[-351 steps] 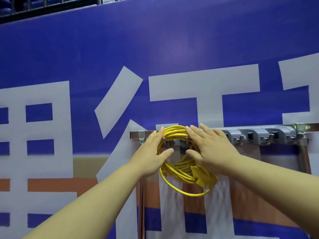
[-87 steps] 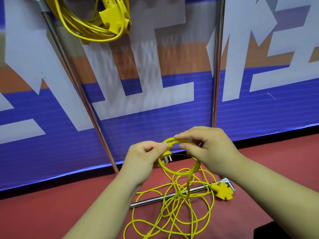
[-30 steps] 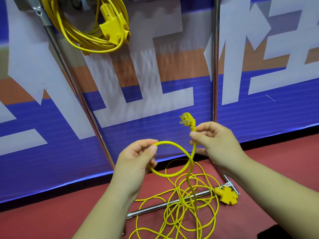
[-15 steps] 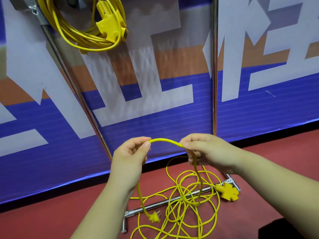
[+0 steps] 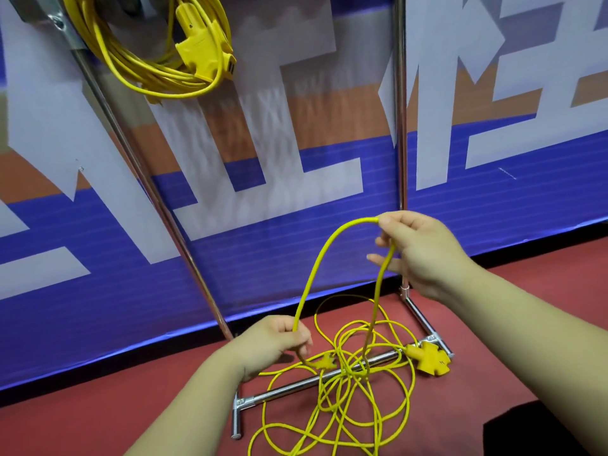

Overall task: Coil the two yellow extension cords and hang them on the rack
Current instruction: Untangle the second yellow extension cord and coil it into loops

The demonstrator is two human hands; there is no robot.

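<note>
One coiled yellow extension cord (image 5: 154,74) hangs at the top left on the rack's top bar (image 5: 52,19), its socket block dangling in front. The second yellow cord (image 5: 348,390) lies in loose tangled loops on the red floor over the rack's base bar. My left hand (image 5: 273,343) grips this cord low down, near its plug end (image 5: 325,362). My right hand (image 5: 418,248) pinches the cord higher up, so an arch of cord spans between both hands. The cord's yellow socket block (image 5: 427,357) rests on the floor at the right.
The rack's two chrome uprights (image 5: 400,126) stand against a blue, white and orange banner wall (image 5: 296,241). Its chrome base bar (image 5: 289,388) and feet lie on the red floor (image 5: 98,406). A dark shape sits at the bottom right corner.
My left hand has slid down the cord toward the plug end and dropped lower. My right hand has lifted, stretching the short arch into a tall loop.
</note>
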